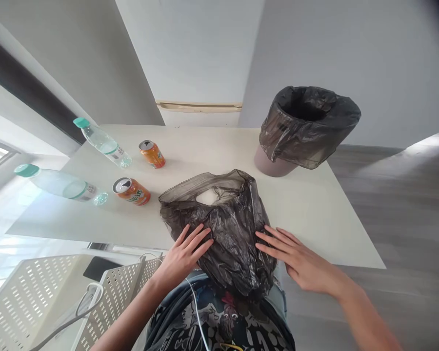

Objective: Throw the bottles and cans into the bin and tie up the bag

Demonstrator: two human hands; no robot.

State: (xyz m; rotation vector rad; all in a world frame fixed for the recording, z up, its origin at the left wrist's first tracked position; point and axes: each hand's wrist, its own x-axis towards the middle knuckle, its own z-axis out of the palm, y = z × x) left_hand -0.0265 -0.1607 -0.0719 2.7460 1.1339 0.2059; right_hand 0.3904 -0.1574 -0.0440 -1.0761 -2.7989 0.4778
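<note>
A dark, see-through plastic garbage bag point(234, 234) lies crumpled over the table's front edge, partly hanging against my body. One of its handle loops spreads out on the tabletop. My left hand point(185, 251) rests on the bag's left side, fingers stretched out and apart. On the right side, my right hand point(292, 253) touches the bag with its fingertips, fingers also extended. Neither hand grips the plastic. Two orange soda cans point(131, 190) point(152, 153) stand to the left of the bag, their tops facing up.
Two clear bottles with green caps point(62, 184) point(104, 144) stand at the table's left. A trash can point(272, 163) lined with a dark bag stands at the back right. White perforated baskets point(111, 292) with a cable sit below left. Behind the white table point(322, 219) is a refrigerator point(193, 48).
</note>
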